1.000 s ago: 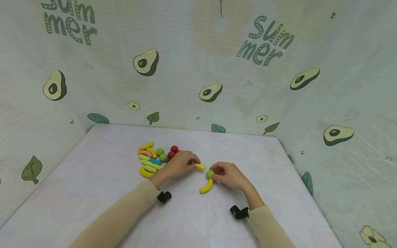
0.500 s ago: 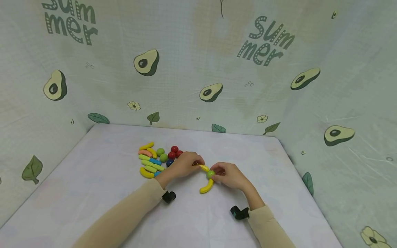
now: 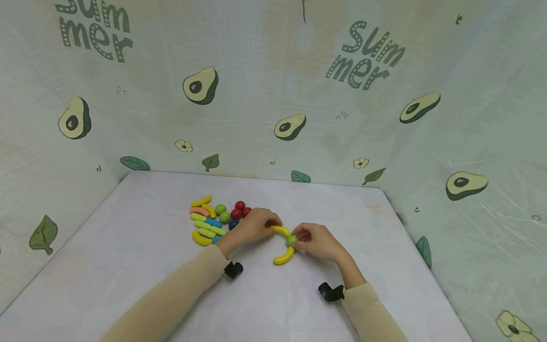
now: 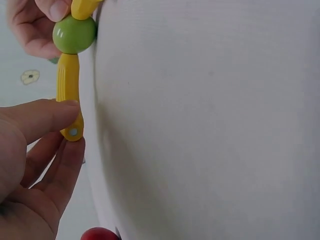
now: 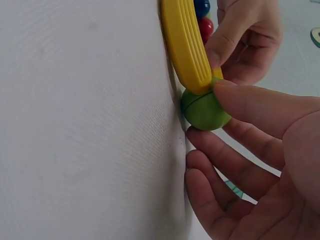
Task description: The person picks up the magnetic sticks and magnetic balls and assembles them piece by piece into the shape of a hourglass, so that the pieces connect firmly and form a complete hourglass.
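Far yellow stick [image 4: 68,80] is pinched by left hand [image 3: 253,228], green ball [image 4: 74,37] by right hand [image 3: 317,241]. Both are probably light, stiff (ball slippery, best gripped across its sides).

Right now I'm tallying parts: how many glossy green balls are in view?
3. One glossy green ball is pinched in the right hand; a second green ball and a third green ball lie left of the shiny red balls. The left hand may hide more.
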`<state>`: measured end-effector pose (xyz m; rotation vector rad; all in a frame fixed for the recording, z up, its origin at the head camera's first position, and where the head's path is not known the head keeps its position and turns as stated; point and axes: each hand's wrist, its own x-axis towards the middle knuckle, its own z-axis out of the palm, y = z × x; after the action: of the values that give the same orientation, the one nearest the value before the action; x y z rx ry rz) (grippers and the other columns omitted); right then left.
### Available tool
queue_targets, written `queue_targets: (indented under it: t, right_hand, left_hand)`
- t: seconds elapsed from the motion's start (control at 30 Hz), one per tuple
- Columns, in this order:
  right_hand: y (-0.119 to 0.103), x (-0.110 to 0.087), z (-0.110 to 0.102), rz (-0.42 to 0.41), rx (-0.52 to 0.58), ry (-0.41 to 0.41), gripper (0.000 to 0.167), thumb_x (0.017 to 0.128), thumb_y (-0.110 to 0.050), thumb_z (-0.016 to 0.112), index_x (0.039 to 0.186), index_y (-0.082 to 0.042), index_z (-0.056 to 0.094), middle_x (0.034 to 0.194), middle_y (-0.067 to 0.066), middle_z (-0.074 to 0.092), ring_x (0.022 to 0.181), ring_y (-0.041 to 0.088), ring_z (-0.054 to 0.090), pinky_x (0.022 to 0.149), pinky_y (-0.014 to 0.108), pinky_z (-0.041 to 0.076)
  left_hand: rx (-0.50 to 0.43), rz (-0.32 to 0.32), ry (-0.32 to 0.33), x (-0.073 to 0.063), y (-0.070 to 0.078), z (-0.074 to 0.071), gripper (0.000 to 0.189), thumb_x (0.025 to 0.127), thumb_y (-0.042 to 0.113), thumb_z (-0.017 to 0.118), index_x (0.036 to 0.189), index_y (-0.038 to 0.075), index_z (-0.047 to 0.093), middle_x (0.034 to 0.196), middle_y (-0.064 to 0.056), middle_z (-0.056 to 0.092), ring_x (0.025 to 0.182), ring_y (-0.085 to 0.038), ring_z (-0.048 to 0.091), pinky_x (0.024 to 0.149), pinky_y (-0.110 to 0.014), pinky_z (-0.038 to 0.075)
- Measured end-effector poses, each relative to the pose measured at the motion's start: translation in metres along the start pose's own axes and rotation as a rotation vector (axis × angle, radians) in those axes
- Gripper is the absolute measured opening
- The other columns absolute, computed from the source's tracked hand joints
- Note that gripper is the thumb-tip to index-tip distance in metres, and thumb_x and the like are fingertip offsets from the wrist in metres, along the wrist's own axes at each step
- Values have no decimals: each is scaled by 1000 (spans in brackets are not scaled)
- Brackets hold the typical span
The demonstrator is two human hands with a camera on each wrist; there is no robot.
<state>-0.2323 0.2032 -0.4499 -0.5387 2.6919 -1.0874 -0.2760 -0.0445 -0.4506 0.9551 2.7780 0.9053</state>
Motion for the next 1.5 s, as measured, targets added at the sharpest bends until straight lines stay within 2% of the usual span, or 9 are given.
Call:
queue_targets:
  t: [0.2, 0.37, 0.47, 0.67, 0.97, 1.2, 1.33, 1.5]
  right_hand:
    - [2, 0, -1, 0, 21, -9, 24, 95, -26, 82, 114, -16, 73, 103, -3, 72, 96, 15, 67, 90, 38, 58]
    - [4, 3, 2, 40, 30, 31, 27, 98, -29, 78, 121, -17, 72, 108, -2, 75, 100, 15, 70, 91, 41, 60]
    - [3, 5, 5, 68, 41, 58, 24, 99, -27, 76, 121, -16, 72, 105, -2, 75, 96, 14, 69, 87, 38, 60]
    - [3, 5, 8, 89, 52, 96, 19, 100, -22, 76, 118, -15, 75, 95, -3, 74, 84, 13, 66, 75, 32, 56]
    - [2, 3, 10, 101, 53, 116, 15, 100, -17, 74, 115, -14, 77, 91, -3, 75, 78, 13, 65, 69, 28, 54]
    - [2, 4, 10, 105, 49, 114, 15, 100, -19, 75, 115, -16, 77, 91, -4, 73, 79, 14, 64, 71, 30, 54]
    - [3, 5, 10, 100, 45, 117, 15, 101, -20, 75, 115, -17, 77, 92, -5, 73, 81, 14, 64, 72, 31, 55]
    - [4, 5, 11, 108, 33, 124, 16, 101, -21, 75, 116, -18, 77, 93, -5, 73, 82, 14, 63, 72, 31, 55]
  left_hand:
    - [9, -2, -14, 5, -1, 4, 21, 96, 11, 81, 116, 17, 81, 108, 6, 77, 102, -12, 67, 100, -31, 57]
    - [8, 21, 3, 9, -2, 7, 19, 94, 13, 83, 113, 17, 80, 104, 6, 77, 94, -11, 65, 93, -27, 58]
    - [3, 24, 14, 10, 0, 9, 18, 94, 14, 83, 111, 16, 80, 103, 6, 77, 90, -10, 63, 88, -25, 57]
    - [-16, 0, 12, 9, 5, 11, 17, 95, 15, 83, 111, 18, 80, 103, 7, 76, 90, -8, 63, 88, -23, 57]
    - [-31, 53, -9, 5, 2, 8, 16, 96, 15, 81, 112, 18, 80, 106, 7, 77, 95, -9, 66, 87, -22, 58]
    - [-23, 10, 3, -9, -8, -13, 22, 96, 16, 81, 118, 18, 79, 114, 4, 76, 104, -16, 67, 94, -33, 59]
    - [19, 17, 34, -21, -25, -28, 28, 94, 17, 83, 121, 17, 77, 117, 0, 75, 107, -22, 66, 95, -37, 56]
    - [65, 54, 58, -36, -48, -42, 29, 93, 15, 84, 121, 13, 78, 111, -3, 75, 98, -25, 65, 90, -39, 52]
